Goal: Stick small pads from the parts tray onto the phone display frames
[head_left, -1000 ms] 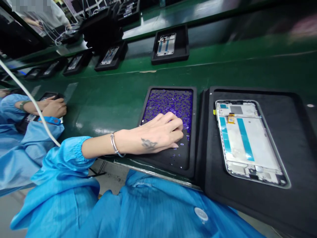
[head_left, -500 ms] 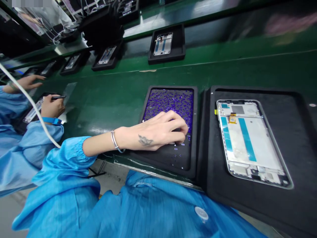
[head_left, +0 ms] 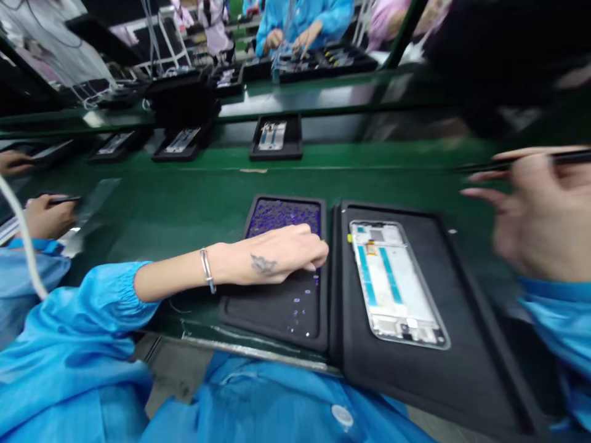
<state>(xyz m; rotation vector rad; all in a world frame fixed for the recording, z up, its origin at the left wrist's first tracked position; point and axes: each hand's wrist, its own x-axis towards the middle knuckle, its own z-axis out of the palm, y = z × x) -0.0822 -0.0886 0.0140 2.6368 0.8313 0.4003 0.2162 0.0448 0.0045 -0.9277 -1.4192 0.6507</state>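
My left hand (head_left: 290, 253) lies over a shallow black tray (head_left: 272, 320), its fingers curled and pressed together. What they hold, if anything, is hidden. Many tiny blue-purple parts (head_left: 284, 215) cover the far half of that tray, and several lie scattered near its front right. On the right my right hand (head_left: 540, 209), blurred, is raised with a slim black pair of tweezers (head_left: 480, 166) in its fingers, pointing left. Between the hands, a phone frame (head_left: 397, 283) with blue strips and an orange flex cable (head_left: 370, 248) rests in a larger black tray (head_left: 378, 369).
Several black trays with phone frames, one a tray (head_left: 299, 136) at the middle, line the green bench (head_left: 184, 203) farther back. A co-worker's hand (head_left: 48, 215) with a dark tool is at the left, near a white cable (head_left: 21, 234). Another person (head_left: 305, 31) works across the bench.
The view has swung up and to the right, so my right hand with the tweezers now shows. My left hand stays over the parts tray, its fingers near the right rim.
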